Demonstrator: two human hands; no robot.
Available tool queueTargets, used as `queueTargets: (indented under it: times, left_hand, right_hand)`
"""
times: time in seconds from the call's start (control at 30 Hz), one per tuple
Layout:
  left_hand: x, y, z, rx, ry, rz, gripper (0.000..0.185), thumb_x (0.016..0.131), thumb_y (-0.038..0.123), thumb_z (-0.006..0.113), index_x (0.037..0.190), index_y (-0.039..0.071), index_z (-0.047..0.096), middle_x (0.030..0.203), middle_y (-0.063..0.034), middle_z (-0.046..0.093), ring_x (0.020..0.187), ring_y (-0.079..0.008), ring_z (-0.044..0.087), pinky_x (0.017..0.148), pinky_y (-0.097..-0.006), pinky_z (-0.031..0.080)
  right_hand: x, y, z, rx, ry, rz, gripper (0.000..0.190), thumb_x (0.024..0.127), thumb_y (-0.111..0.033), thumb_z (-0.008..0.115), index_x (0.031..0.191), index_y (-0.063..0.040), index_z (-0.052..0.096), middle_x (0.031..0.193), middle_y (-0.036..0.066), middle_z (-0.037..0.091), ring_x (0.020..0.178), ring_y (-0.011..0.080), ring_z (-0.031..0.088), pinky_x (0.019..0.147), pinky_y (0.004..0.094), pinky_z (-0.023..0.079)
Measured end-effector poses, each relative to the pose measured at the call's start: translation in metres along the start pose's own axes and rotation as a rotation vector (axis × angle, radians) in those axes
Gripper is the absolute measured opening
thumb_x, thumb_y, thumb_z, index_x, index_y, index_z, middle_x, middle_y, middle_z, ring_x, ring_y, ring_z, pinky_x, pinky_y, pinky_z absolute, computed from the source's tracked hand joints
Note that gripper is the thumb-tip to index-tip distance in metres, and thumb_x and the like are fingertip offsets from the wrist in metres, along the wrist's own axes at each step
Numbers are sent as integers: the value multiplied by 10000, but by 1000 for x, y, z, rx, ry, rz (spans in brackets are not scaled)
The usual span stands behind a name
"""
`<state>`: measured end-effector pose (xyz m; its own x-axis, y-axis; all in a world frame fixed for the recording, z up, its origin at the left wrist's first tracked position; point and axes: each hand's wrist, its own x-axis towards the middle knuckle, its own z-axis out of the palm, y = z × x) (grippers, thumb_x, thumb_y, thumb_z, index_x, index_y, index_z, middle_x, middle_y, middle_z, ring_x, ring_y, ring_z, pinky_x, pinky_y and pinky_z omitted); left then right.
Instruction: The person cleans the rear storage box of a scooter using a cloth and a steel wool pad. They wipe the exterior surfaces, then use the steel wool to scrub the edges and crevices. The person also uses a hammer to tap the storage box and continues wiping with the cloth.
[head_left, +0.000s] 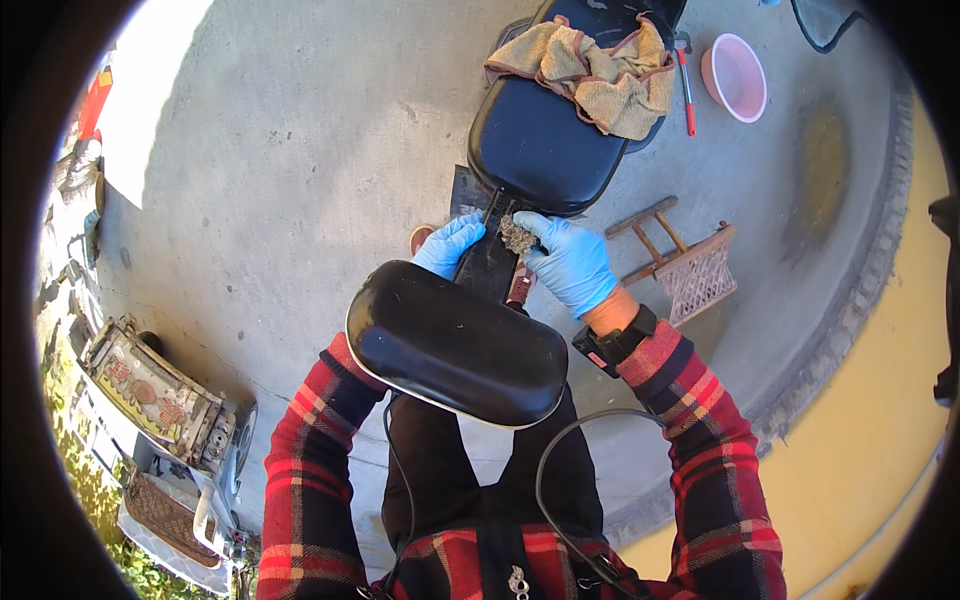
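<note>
A tangled, grey-brown scouring pad (517, 234) is pinched in the gloved fingers of my right hand (571, 261). It presses against the right side of a flat black bracket (486, 264). Across from it, my gloved left hand (452, 244) grips the bracket's left edge, its thumb hidden. The bracket links a black padded backrest (457, 343), close to my body, with a long black seat (544, 142) that looks like a scooter's. A crumpled tan towel (600, 71) with brown edging is draped over the seat's far part.
Right of the seat lie a red-handled hammer-like tool (685, 86) and a pink plastic basin (733, 77). A wooden folding stool (679, 259) with a woven seat is nearer. A yellow wall (847, 465) bounds the right; a worn stove-like appliance (161, 405) stands left.
</note>
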<state>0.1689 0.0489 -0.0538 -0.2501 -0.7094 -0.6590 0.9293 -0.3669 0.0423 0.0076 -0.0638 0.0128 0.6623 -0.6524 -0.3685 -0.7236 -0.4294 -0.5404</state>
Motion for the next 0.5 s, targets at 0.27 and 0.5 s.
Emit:
queueTargets:
  times: [0.27, 0.5]
  left_hand:
    - [3, 5, 6, -11, 181, -109, 271, 948, 131, 600, 1204, 52, 641, 1090, -64, 689, 1005, -190, 647, 912, -351, 513]
    - [5, 1, 1, 109, 81, -15, 284, 963, 147, 571, 1225, 57, 635, 1143, -57, 670, 1043, -179, 627, 937, -337, 487]
  right_hand:
    - [-9, -21, -29, 808, -406, 313, 253, 837, -132, 688, 1085, -80, 693, 808, 72, 699, 714, 137, 663, 651, 271, 530]
    - [18, -21, -14, -162, -236, -37, 324, 773, -194, 699, 1091, -142, 662, 828, 117, 660, 795, 333, 662, 697, 418, 529]
